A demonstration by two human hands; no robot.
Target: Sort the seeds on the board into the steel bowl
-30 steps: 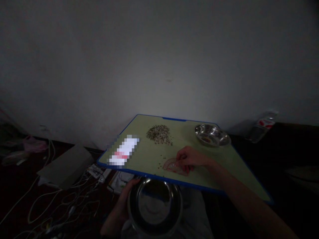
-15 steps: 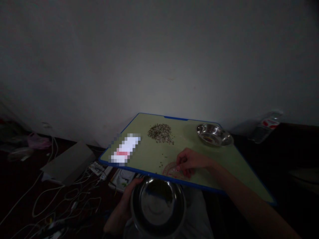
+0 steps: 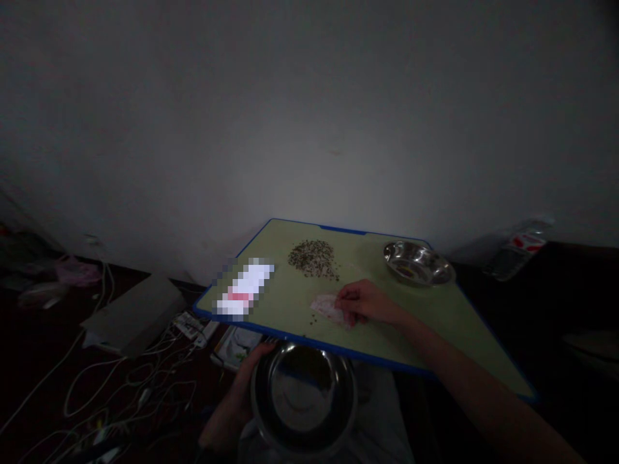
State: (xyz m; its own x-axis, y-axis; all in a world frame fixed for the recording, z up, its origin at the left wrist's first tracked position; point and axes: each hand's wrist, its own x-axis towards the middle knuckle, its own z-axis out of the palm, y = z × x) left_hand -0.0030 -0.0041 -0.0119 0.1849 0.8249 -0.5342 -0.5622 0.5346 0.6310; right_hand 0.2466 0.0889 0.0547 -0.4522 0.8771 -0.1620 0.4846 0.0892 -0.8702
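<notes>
My left hand (image 3: 236, 403) grips the rim of a steel bowl (image 3: 304, 398) held just below the near edge of the green, blue-rimmed board (image 3: 435, 322). My right hand (image 3: 362, 303) rests on the board, fingers pinched on a pink half-round protractor (image 3: 327, 305), which is lifted and tilted, a little back from the near edge. A few loose grains lie around it. A heap of small grains (image 3: 312, 258) sits farther back on the board.
A smaller steel bowl (image 3: 418, 263) stands at the board's far right. A blurred white-and-pink strip (image 3: 244, 290) lies on its left side. Cables (image 3: 111, 393) and a grey box (image 3: 133, 316) cover the floor at left. A plastic bottle (image 3: 520, 248) lies at right.
My right hand has drawn the protractor back from the near edge toward the grain heap and tilted it up. The big bowl has stayed under the edge.
</notes>
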